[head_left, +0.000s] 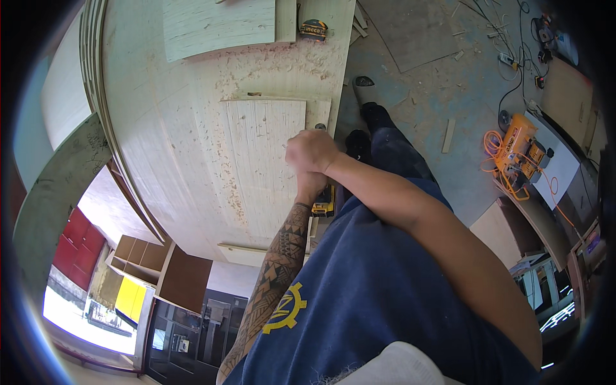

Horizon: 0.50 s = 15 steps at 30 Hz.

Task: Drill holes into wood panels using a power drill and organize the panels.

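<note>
My hands are stacked together over the right edge of a pale wooden panel (266,154) lying on the worktable. A cordless power tool, most likely a drill (324,203), is largely hidden under them; only its yellow-and-black battery end shows beside my left wrist. My left hand (310,184), below the right, is closed around the tool, with its fingers mostly out of sight. Fingers curled, my right hand (312,150) is closed over the upper part. Just beyond its knuckles a small dark round piece (320,127) shows against a wood strip.
Sawdust and shavings (282,76) litter the worktable (167,128). Another board (218,29) and a black-and-yellow object (313,29) lie at its far end. To the right, an orange compressor (516,151) stands with coiled hose; cables (516,58) trail over the floor. Stacked sheets (96,83) line the left.
</note>
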Motion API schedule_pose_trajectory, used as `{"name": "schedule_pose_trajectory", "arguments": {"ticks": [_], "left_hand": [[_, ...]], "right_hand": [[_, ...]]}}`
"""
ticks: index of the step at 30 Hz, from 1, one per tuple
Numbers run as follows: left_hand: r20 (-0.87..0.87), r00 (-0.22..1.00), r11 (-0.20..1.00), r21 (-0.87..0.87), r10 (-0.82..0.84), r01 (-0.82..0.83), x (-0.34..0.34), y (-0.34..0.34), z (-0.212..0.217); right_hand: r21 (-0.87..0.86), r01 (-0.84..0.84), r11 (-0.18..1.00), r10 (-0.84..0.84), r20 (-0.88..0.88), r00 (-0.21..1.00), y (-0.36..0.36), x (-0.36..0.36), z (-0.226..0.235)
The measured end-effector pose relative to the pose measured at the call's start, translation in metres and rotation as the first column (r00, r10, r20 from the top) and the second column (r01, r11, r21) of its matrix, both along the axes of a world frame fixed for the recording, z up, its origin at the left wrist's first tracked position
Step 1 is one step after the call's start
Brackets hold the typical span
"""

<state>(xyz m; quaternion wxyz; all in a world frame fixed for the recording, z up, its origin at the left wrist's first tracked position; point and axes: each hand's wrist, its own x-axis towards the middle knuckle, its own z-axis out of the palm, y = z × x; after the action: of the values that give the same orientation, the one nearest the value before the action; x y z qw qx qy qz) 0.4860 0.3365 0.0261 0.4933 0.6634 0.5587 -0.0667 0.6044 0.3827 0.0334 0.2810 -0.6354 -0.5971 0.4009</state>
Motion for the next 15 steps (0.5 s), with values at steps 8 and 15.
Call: {"name": "schedule_pose_trajectory", "arguments": {"ticks": [8,15], "left_hand": [[0.142,0.987,0.984,0.151,0.073,-0.095,-0.017,-0.022,-0.010],[-0.203,0.978,0.946,-0.322,-0.044,-0.024,0.009,0.016,0.006]], "right_hand": [[0.161,0.010,0.987,0.007,-0.105,0.994,-0.017,-0.004,0.006],[0.021,0.028,0.999,-0.028,0.002,1.000,0.003,0.007,-0.002]]}}
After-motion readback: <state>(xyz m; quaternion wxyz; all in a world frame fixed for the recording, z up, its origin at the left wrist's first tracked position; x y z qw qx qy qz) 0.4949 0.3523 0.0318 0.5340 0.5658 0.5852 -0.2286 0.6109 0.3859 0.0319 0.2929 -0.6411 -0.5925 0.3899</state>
